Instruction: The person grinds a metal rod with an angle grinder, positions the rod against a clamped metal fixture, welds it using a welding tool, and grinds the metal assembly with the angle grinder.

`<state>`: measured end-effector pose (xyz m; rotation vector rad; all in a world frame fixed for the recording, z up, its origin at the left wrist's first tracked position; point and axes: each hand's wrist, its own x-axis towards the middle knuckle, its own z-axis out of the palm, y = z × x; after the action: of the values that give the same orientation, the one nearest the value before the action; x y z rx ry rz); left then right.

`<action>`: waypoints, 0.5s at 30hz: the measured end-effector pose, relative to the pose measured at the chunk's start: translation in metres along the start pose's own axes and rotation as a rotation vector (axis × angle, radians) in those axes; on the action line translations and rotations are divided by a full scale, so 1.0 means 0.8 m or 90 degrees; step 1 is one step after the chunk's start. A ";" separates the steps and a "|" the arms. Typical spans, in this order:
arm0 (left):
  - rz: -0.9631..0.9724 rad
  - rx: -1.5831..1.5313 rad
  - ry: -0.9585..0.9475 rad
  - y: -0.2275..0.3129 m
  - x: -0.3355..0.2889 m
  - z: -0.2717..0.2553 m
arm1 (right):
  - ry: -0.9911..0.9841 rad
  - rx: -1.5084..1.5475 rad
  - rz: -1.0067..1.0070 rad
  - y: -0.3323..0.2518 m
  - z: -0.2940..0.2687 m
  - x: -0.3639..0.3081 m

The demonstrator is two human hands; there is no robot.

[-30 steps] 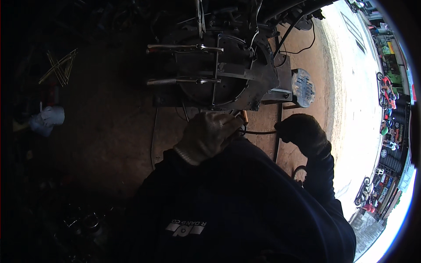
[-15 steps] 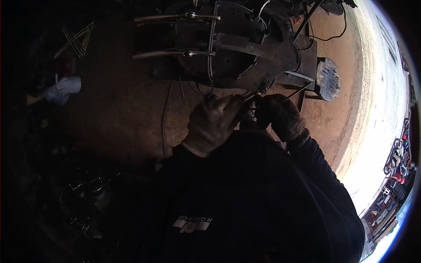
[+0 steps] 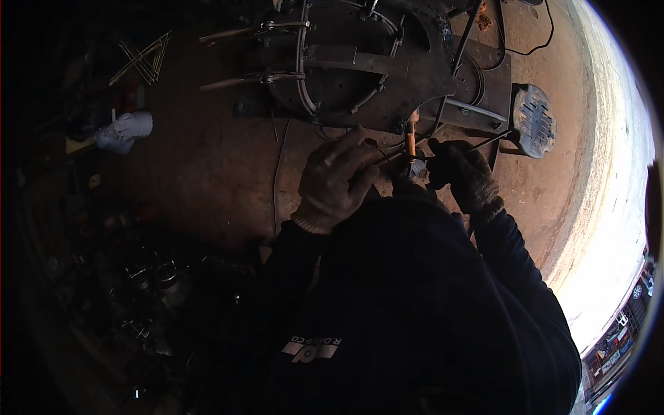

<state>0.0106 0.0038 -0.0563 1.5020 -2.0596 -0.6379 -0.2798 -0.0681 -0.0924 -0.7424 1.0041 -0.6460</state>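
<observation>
Steer the dark rod (image 3: 490, 141) evenly with the right hand (image 3: 469, 178) gripping it, steadying the orange handle (image 3: 411, 144) with the left hand (image 3: 333, 178), whose hold I cannot tell in shadow.

Thin rods (image 3: 141, 58) crossed upper L (yellowish), pale bundle (image 3: 127, 131) below; slotted blue-grey stool (image 3: 535, 123) on R.

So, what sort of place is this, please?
Probably a metalworking or repair workshop: plier-type clamps grip a curved metal bar, and thin rods lie crossed at the left.
</observation>
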 end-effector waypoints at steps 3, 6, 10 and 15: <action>-0.170 0.187 0.092 0.010 0.010 -0.004 | -0.035 0.013 -0.003 -0.003 -0.002 -0.005; -0.236 0.478 0.047 0.010 0.019 -0.010 | -0.041 0.010 -0.011 -0.003 -0.003 -0.006; -0.214 0.197 0.032 0.026 -0.005 0.012 | -0.035 -0.010 -0.012 -0.005 -0.005 -0.003; -0.268 0.145 0.151 0.005 -0.004 0.004 | -0.037 0.006 -0.019 -0.014 0.004 -0.008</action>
<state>0.0065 0.0085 -0.0562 2.0633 -1.6925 -0.3567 -0.2809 -0.0693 -0.0791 -0.7651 0.9374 -0.6504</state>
